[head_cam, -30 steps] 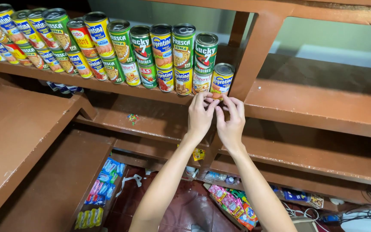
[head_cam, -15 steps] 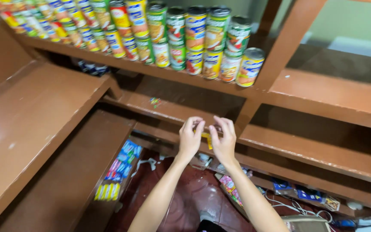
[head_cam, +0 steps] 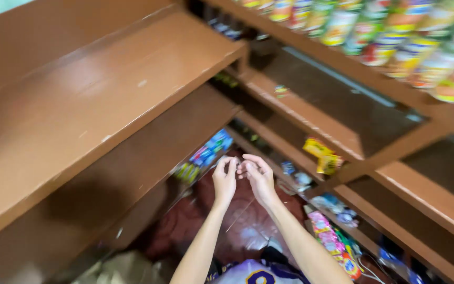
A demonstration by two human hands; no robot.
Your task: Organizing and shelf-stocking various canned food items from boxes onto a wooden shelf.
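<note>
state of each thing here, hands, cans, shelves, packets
left hand: raised, fingers pinched together against the right hand; too blurred to tell if it holds anything
right hand: raised, fingers curled, touching the left hand
cans: upright, stacked in a row on the top shelf, blurred
brown wooden shelf: bare where it shows
yellow packets: lying at a lower shelf's edge
colourful packets: lined up low down

Brown painted wooden shelves with a worn sheen, glossy printed cans, shiny plastic packets
</note>
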